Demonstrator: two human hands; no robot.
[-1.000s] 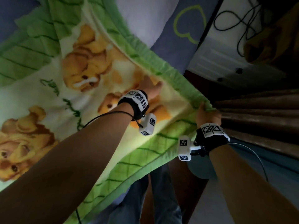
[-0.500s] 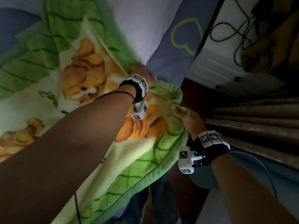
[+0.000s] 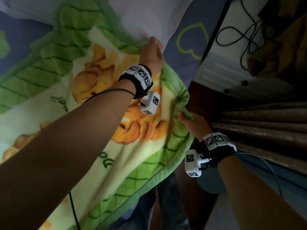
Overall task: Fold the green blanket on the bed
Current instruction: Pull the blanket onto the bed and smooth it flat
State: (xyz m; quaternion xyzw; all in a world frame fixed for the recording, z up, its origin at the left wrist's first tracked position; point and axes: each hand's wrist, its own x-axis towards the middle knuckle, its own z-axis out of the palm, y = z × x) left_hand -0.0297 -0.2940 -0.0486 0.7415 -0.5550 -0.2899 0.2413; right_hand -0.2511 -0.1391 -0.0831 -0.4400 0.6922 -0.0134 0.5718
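The green blanket [image 3: 54, 90], cream in the middle with orange cartoon animals and a green leaf border, covers the bed across the left and centre of the head view. My left hand [image 3: 152, 54] reaches far over it and is closed on the green border at the blanket's far edge. My right hand [image 3: 191, 121] pinches the blanket's near right corner, bunched up and lifted off the bed edge. Both wrists carry black bands with white marker cubes.
A white pillow [image 3: 149, 15] and a blue sheet with a green heart outline [image 3: 191, 40] lie beyond the blanket. A white cabinet [image 3: 232, 67] with black cables and a yellow cloth [image 3: 279, 52] stands to the right. Brown curtain folds [image 3: 265, 123] hang beside my right arm.
My left hand moved from the blanket's middle up to its far green edge and closed on it. My right hand pulled the corner inward and bunched the fabric.
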